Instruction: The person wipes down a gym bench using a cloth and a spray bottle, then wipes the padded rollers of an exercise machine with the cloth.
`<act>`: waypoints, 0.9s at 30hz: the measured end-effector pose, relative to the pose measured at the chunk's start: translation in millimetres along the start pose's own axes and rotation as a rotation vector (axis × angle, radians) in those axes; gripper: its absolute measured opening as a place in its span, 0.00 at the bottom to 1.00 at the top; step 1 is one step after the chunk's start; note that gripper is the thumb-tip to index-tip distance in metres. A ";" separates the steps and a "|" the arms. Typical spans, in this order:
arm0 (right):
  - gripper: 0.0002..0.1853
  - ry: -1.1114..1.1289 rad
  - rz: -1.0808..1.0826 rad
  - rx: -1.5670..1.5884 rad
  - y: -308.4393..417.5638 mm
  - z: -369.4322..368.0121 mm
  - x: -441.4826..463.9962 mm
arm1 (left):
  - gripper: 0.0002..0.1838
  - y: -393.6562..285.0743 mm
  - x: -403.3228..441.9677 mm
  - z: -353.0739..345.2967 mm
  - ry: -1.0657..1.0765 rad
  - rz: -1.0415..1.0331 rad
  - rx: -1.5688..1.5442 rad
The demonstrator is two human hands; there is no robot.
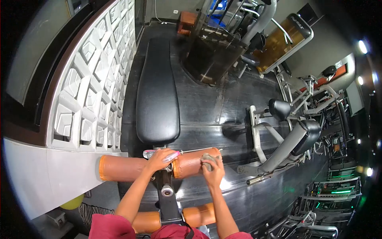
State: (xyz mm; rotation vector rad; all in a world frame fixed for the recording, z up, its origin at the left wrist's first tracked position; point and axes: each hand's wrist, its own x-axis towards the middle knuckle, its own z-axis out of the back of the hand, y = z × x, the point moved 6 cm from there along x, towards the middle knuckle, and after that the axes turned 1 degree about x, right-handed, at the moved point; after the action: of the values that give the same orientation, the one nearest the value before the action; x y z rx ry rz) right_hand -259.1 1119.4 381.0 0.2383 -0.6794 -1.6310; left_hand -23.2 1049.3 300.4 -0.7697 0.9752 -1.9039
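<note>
My left hand [158, 160] is closed around a spray bottle [171, 156] with a pink-and-white head, above the middle of the bench's front bar. Its clear body shows partly behind my fingers. My right hand [213, 172] presses a bunched grey cloth [207, 161] against the right brown foam roller [189, 164]. A matching left roller [124, 169] sits on the other side of the bar, beside my left forearm. Just beyond the rollers stretches a long black padded bench [158, 107]. Along the right roller's far edge runs a thin pale rod or line.
Lower orange rollers [199, 215] flank the black upright [169, 203] close to my body. A white lattice wall [91, 79] borders the left side. To the right stands a grey exercise machine [278, 139] with black pads; a weight stack machine [215, 55] is ahead.
</note>
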 end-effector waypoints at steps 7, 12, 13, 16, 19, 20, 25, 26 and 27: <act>0.15 0.243 0.108 0.210 72.7 -55.4 -31.0 | 0.14 1.8 -4.9 3.3 0.000 -0.077 0.054; 0.15 0.199 0.122 0.124 28.3 -23.5 -13.0 | 0.14 -1.9 -3.1 3.7 0.023 -0.019 0.036; 0.15 0.201 0.125 0.122 19.6 -15.9 -8.8 | 0.14 -1.9 -3.7 4.0 0.021 -0.016 0.037; 0.14 0.014 -0.058 0.040 -15.1 13.0 3.6 | 0.13 -6.2 -5.2 6.6 -0.045 -0.056 0.083; 0.14 -0.064 -0.137 0.073 -16.1 12.0 1.1 | 0.13 -7.9 -2.5 7.6 -0.015 -0.005 0.052; 0.14 -0.081 -0.139 0.079 -7.7 4.7 -3.8 | 0.13 -11.7 -2.1 9.0 -0.016 -0.009 0.048; 0.15 0.200 0.095 0.229 56.5 -38.8 -31.7 | 0.20 -17.6 -0.4 15.5 -0.016 -0.024 0.004; 0.16 0.302 0.099 0.307 61.7 -45.6 -37.4 | 0.22 -18.7 -1.2 15.4 -0.012 -0.049 -0.007; 0.16 0.318 0.123 0.288 57.6 -41.2 -36.0 | 0.22 -20.9 -1.3 16.9 -0.006 -0.049 -0.004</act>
State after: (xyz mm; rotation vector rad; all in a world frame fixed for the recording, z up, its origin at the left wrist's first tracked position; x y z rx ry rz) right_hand -183.0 1139.9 371.6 0.6385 -0.6664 -1.3363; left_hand -17.6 1051.9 326.6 -0.8070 0.9647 -1.9411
